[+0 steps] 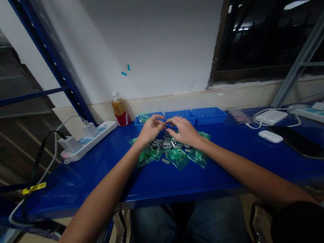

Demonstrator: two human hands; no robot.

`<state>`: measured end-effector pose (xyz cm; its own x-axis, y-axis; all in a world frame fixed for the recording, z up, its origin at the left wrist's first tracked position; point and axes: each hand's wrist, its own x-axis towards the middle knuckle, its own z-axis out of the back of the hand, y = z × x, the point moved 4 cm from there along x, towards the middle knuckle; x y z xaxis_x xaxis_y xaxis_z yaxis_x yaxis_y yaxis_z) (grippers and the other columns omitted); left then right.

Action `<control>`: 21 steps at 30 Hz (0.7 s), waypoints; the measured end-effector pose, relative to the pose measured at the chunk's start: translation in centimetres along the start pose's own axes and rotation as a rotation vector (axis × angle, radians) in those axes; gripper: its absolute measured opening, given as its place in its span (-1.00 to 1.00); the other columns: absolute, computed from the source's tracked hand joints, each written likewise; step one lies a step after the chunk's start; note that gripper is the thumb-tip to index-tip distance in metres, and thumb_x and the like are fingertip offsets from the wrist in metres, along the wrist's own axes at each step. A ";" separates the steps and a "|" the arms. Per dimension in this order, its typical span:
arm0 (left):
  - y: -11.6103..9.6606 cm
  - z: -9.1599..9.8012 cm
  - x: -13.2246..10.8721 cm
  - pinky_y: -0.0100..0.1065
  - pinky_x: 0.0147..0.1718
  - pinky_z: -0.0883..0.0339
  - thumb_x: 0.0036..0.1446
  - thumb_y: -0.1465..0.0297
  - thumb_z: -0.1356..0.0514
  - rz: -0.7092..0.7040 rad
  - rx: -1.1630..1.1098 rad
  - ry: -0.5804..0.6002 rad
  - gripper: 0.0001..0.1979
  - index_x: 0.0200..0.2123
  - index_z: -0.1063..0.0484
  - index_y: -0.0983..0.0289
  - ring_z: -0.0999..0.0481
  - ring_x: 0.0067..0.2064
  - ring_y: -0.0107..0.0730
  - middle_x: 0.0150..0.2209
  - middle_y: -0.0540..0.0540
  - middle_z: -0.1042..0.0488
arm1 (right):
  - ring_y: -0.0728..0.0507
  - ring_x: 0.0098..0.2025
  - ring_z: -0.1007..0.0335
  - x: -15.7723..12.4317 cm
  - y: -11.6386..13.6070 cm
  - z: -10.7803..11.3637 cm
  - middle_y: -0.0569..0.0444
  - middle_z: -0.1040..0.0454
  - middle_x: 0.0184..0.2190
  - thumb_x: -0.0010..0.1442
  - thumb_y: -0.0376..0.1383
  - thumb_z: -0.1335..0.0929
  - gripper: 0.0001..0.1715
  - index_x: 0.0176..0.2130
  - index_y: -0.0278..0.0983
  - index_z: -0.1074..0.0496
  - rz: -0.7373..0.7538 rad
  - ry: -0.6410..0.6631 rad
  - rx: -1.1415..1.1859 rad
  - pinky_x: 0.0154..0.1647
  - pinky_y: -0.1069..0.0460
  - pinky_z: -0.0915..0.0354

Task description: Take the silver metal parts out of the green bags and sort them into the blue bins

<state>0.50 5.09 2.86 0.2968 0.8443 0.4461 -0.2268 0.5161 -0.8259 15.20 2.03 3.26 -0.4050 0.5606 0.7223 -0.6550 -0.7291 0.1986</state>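
Note:
My left hand (150, 129) and my right hand (184, 130) meet fingertip to fingertip above a heap of small grey metal parts (164, 144) and green plastic bags (180, 157) on the blue table (97, 171). Both hands are pinched together around something too small to make out. Just behind the hands stands a row of blue trays (196, 115); the left tray holds a green bag (142, 118).
A white power strip (89, 140) with plugged-in chargers lies at the left, a drink bottle (119, 109) stands by the wall. On the right lie a white box (271, 117), a white case (270, 136), a dark phone (301, 142) and another power strip (322, 115).

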 end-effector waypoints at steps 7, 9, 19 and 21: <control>-0.5 -1.2 -0.1 -0.41 -0.37 -0.33 0.07 0.34 -0.19 0.054 -0.142 0.027 -0.76 -0.20 -0.29 0.31 -0.47 -0.39 -0.43 -0.45 0.02 -0.44 | -0.17 -0.19 -0.31 -0.4 -0.1 0.4 -0.02 -0.41 -0.30 0.22 -0.32 -0.25 -0.89 -0.26 -0.26 -0.36 0.017 -0.037 -0.030 -0.15 -0.04 -0.21; -0.7 -1.3 -0.1 -0.39 -0.37 -0.34 0.09 0.32 -0.17 0.028 -0.117 0.034 -0.77 -0.21 -0.31 0.32 -0.48 -0.39 -0.42 -0.45 0.03 -0.44 | -0.16 -0.19 -0.30 -0.5 -0.1 0.8 -0.02 -0.41 -0.30 0.24 -0.30 -0.24 -0.87 -0.27 -0.26 -0.36 0.007 -0.033 -0.053 -0.15 -0.03 -0.20; -3.5 -1.2 -1.1 -0.34 -0.29 -0.35 0.16 0.32 -0.11 -0.144 0.401 0.085 -0.76 -0.15 -0.41 0.31 -0.48 -0.27 -0.35 -0.29 0.11 -0.50 | -0.13 -0.24 -0.30 -0.3 -3.4 2.5 -0.01 -0.41 -0.38 0.29 -0.23 -0.18 -0.70 -0.41 -0.26 -0.35 -0.146 -0.108 -0.145 -0.19 0.01 -0.15; -6.7 -1.3 -3.0 -0.34 -0.29 -0.34 0.18 0.33 -0.09 -0.221 0.485 0.148 -0.81 -0.28 -0.45 0.29 -0.47 -0.27 -0.35 -0.30 0.10 -0.50 | -0.16 -0.20 -0.30 -0.3 -5.9 3.8 -0.04 -0.43 -0.35 0.28 -0.23 -0.18 -0.70 -0.38 -0.27 -0.38 -0.256 -0.152 -0.230 -0.15 -0.01 -0.15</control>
<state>2.33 -1.05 6.61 0.5050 0.6972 0.5089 -0.5354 0.7155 -0.4488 21.58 4.66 4.38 -0.1216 0.6359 0.7621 -0.8559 -0.4560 0.2439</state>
